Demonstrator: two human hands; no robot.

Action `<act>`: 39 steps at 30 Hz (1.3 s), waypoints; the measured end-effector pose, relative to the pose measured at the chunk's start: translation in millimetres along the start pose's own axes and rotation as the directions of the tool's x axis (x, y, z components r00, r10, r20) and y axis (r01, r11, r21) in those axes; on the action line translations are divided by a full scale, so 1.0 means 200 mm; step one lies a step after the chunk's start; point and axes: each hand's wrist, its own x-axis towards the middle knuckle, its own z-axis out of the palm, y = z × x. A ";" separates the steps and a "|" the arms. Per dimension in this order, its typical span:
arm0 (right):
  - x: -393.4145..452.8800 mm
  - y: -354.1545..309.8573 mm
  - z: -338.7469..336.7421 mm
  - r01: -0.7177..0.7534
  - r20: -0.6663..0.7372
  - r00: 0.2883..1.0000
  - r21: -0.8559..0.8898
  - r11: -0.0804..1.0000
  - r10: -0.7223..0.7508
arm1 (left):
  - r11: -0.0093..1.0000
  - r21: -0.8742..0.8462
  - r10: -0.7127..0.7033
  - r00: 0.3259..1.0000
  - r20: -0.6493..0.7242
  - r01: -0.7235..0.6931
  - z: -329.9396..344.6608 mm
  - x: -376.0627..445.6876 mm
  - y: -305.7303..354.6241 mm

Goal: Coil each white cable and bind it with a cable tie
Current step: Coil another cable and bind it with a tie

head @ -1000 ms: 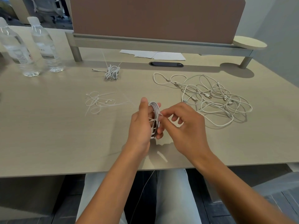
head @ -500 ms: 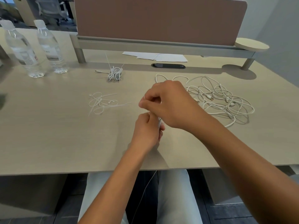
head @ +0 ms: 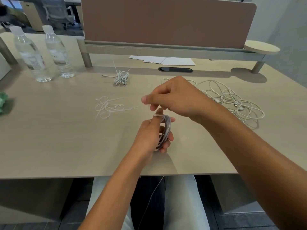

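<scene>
My left hand [head: 149, 135] grips a coiled white cable [head: 164, 131] upright above the desk's near middle. A white cable tie [head: 157, 115] wraps the coil's top. Just above it, my right hand [head: 174, 97] pinches the thin tail of that tie between thumb and fingers. A bound coil [head: 121, 78] with tie tails sticking up lies farther back on the desk. Loose cable ties [head: 109, 107] lie left of my hands. A tangle of uncoiled white cables [head: 232, 100] spreads on the right, partly hidden by my right arm.
Two water bottles [head: 43, 53] stand at the back left. A brown divider panel on a raised shelf [head: 166, 47] lines the back, with papers [head: 164, 60] beneath it. A green object [head: 3, 101] sits at the left edge. A thin cable hangs off the desk's front edge.
My right hand rose from beside the coil to above it, drawing the tie's tail up and left. The left hand kept its grip on the coil, which shows again now.
</scene>
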 end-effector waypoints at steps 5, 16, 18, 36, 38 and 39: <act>-0.05 0.11 -0.05 0.140 -0.154 0.980 0.108 0.984 -0.123 | 0.969 -0.233 -0.067 0.994 0.082 0.084 0.00 0.01 0.01; -0.17 0.38 0.13 0.260 -0.207 0.913 -0.368 0.893 -0.351 | 0.962 -0.259 -0.089 0.996 0.019 0.091 0.03 0.01 0.00; -0.17 0.39 0.15 0.254 -0.230 0.903 -0.396 0.882 -0.364 | 0.963 -0.255 -0.087 0.996 0.030 0.092 0.04 0.01 0.00; -0.24 0.42 0.19 0.332 -0.514 0.803 -0.037 0.943 -0.302 | 0.884 -0.467 0.061 0.993 0.104 -0.006 0.10 0.00 -0.03; -0.25 0.42 0.19 0.306 -0.541 0.796 -0.029 0.952 -0.272 | 0.872 -0.490 0.079 0.986 0.145 0.002 0.11 -0.01 -0.03; -0.25 0.42 0.19 0.295 -0.555 0.790 -0.024 0.955 -0.258 | 0.865 -0.501 0.086 0.983 0.162 0.007 0.12 -0.01 -0.04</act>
